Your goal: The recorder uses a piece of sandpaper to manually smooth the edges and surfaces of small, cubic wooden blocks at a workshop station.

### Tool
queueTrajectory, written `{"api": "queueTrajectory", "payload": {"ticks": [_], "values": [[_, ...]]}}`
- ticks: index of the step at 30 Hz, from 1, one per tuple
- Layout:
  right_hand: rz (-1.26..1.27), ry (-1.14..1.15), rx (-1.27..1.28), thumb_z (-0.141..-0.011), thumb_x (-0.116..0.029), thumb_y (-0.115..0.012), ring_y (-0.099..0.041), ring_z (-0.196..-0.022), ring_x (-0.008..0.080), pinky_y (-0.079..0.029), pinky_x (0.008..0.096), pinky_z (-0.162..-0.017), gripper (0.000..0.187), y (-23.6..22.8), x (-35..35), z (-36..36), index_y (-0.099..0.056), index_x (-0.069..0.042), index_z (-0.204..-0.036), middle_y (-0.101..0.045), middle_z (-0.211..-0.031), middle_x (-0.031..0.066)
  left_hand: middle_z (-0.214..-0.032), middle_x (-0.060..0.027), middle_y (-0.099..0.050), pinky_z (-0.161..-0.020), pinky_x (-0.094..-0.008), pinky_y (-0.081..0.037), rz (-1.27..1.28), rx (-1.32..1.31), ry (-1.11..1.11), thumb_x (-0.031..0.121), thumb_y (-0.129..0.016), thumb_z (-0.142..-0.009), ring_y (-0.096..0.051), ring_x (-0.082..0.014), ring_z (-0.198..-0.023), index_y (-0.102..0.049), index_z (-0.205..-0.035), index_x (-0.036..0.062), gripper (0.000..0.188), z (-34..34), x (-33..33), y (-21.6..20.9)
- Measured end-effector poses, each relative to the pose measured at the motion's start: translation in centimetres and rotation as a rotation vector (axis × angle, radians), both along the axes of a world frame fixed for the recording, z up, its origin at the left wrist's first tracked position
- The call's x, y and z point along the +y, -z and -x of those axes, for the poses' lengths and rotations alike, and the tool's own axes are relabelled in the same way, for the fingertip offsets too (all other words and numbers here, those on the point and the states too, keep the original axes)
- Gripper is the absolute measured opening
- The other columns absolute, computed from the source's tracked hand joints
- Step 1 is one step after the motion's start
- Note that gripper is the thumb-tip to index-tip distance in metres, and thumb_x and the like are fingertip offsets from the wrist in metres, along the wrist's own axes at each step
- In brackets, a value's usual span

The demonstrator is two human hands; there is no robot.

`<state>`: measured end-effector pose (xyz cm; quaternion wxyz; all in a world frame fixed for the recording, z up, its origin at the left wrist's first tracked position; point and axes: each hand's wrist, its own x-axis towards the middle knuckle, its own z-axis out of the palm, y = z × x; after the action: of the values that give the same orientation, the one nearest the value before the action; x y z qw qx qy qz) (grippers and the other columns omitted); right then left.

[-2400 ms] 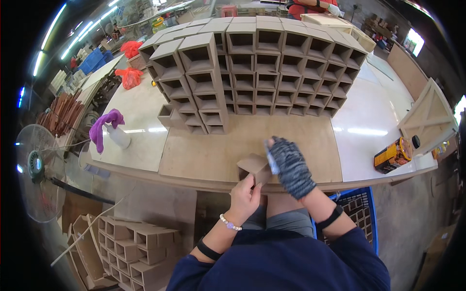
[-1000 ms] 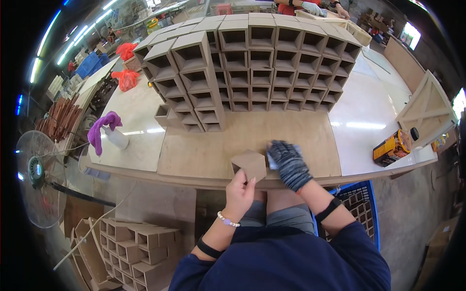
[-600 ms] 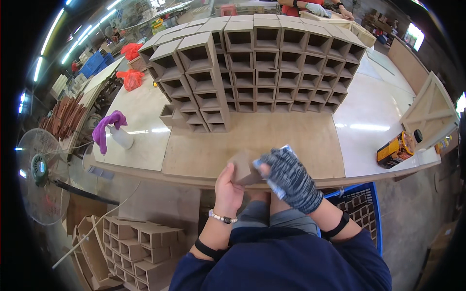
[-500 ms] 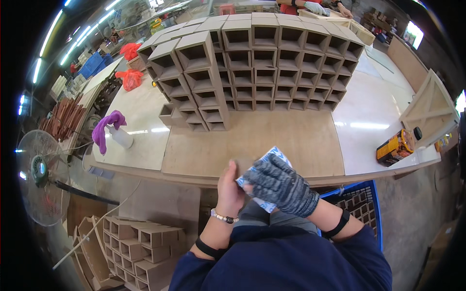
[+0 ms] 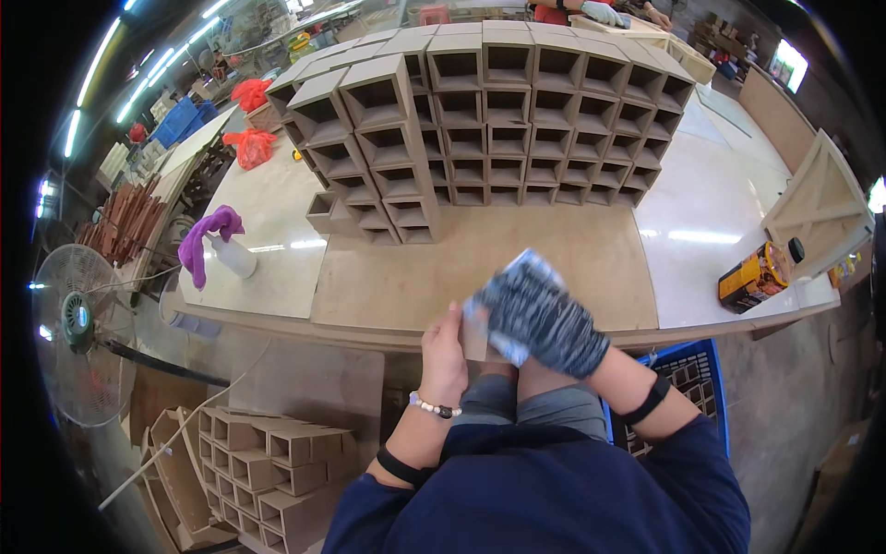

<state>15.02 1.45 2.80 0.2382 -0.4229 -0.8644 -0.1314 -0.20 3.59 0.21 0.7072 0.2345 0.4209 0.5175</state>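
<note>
Gripping a blue-and-white pad (image 5: pixel 509 349) with curled fingers, your right hand (image 5: pixel 543 314) meets one box (image 5: pixel 475 339) at the near edge of the table (image 5: pixel 581 258); your left hand's (image 5: pixel 444 357) finger closure can't be told. Many boxes (image 5: pixel 489 125) stand stacked; this one seems unfinished.

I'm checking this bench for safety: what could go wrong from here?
The small box is held at the table's front edge, so it might drop if the left hand slips. That hand is bare, while the right hand is gloved, so box edges could scrape it. The tall stack of boxes shows no bracing; a hard bump might topple it.
</note>
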Motion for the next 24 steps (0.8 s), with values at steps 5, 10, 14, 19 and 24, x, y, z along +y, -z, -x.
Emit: {"api": "queueTrajectory", "payload": {"ticks": [5, 10, 14, 19, 24], "values": [[0.059, -0.019, 0.019, -0.078, -0.02, -0.051, -0.049, -0.11, 0.0244, -0.033, 0.0437, -0.099, 0.035, -1.8, -0.5, 0.1, -0.054, -0.016, -0.113, -0.052, -0.118, 0.0075, -0.073, -0.0064, -0.061, -0.059, -0.0253, -0.047, 0.082, -0.087, 0.06, 0.028, -0.052, -0.089, -0.058, -0.0125, -0.065, -0.057, -0.079, 0.0002, 0.031, 0.5, 0.2, 0.5], [0.174, -0.016, 0.003, -0.08, -0.019, -0.047, -0.045, -0.115, 0.0254, -0.032, 0.045, -0.1, 0.037, -0.6, -0.7, 0.8, -0.052, -0.015, -0.116, -0.051, -0.12, 0.0084, -0.081, -0.0086, -0.061, -0.064, -0.0292, -0.049, 0.086, -0.252, 0.1, 0.03, -0.052, -0.088, -0.06, -0.0168, -0.073, -0.056, -0.09, 0.0003, 0.03, 0.7, 0.3, 1.8], [0.14, 0.232, 0.108, -0.08, -0.015, -0.048, -0.047, -0.113, 0.029, -0.031, 0.0449, -0.099, 0.039, 0.7, 0.9, -1.8, -0.05, -0.009, -0.119, -0.052, -0.119, 0.0105, -0.093, -0.0091, -0.06, -0.071, -0.032, -0.049, 0.042, -0.243, 0.053, 0.027, -0.05, -0.088, -0.06, -0.0192, -0.082, -0.054, -0.098, 0.0003, 0.029, 0.6, 0.1, 1.5], [0.149, 0.055, 0.322, -0.082, -0.014, -0.047, -0.047, -0.112, 0.0309, -0.032, 0.0445, -0.099, 0.041, -0.6, -0.4, 0.1, -0.047, -0.009, -0.122, -0.052, -0.119, 0.0129, -0.092, -0.0086, -0.061, -0.073, -0.0327, -0.048, 0.062, -0.272, 0.054, 0.025, -0.049, -0.087, -0.059, -0.0194, -0.083, -0.055, -0.098, 0.0009, 0.027, 1.0, 0.6, 1.8], [0.13, -0.029, 0.142, -0.08, -0.013, -0.046, -0.048, -0.111, 0.0268, -0.032, 0.0407, -0.099, 0.039, -1.0, -2.3, 1.7, -0.049, -0.01, -0.119, -0.052, -0.118, 0.0124, -0.094, -0.0082, -0.061, -0.075, -0.033, -0.046, 0.104, -0.29, 0.217, 0.028, -0.047, -0.084, -0.058, -0.0203, -0.085, -0.056, -0.093, 0.0037, 0.027, 2.3, 0.8, 2.5]]}}
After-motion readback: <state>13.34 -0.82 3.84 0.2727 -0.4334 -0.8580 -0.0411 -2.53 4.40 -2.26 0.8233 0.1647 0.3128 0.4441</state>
